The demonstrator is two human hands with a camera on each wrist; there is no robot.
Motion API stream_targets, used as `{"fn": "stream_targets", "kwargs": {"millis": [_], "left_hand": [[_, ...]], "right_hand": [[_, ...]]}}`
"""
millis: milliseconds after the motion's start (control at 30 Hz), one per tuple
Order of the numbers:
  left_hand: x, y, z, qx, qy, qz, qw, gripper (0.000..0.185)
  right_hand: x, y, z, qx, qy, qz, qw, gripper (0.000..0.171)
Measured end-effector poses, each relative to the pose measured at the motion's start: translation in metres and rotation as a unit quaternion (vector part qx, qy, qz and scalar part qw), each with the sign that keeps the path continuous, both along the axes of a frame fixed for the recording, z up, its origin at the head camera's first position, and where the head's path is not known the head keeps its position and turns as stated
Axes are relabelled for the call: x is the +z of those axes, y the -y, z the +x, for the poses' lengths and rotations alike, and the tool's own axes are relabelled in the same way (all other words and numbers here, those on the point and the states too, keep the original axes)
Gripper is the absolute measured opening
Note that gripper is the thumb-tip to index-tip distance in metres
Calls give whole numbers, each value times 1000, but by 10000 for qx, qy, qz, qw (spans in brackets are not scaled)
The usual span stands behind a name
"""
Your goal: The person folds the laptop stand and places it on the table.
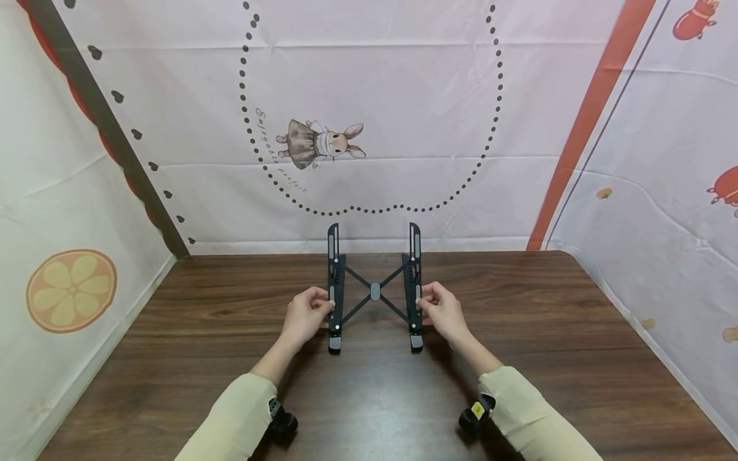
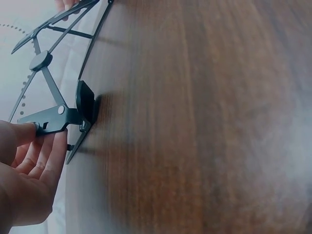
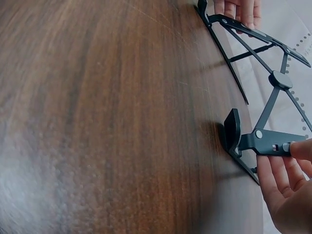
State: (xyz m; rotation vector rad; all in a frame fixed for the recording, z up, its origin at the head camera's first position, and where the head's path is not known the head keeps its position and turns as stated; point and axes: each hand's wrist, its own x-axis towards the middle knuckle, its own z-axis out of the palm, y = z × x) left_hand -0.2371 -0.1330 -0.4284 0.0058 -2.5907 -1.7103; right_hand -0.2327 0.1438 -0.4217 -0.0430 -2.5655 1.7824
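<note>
A black folding laptop stand stands opened out near the back of the table, its two side rails joined by an X of thin bars with a grey oval hub. My left hand pinches the left rail between thumb and fingers. On the opposite side, my right hand pinches the right rail in the same way. In the left wrist view, the left thumb lies on top of the rail and the fingers sit beneath it. An upturned front lip shows close by in the right wrist view.
The stand rests on a dark wood-grain table. Behind the table hangs a pale printed cloth with a rabbit figure, and similar cloth covers both sides. A black wrist camera is worn on the left sleeve, another on the right.
</note>
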Motion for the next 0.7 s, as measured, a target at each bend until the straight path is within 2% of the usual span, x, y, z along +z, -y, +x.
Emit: {"fn": "stream_targets", "kwargs": {"millis": [700], "left_hand": [[1,-2,-1,53,83,135,9999,15]], "right_hand": [[2,4,1,-143,-36,-29,9999,18]]}}
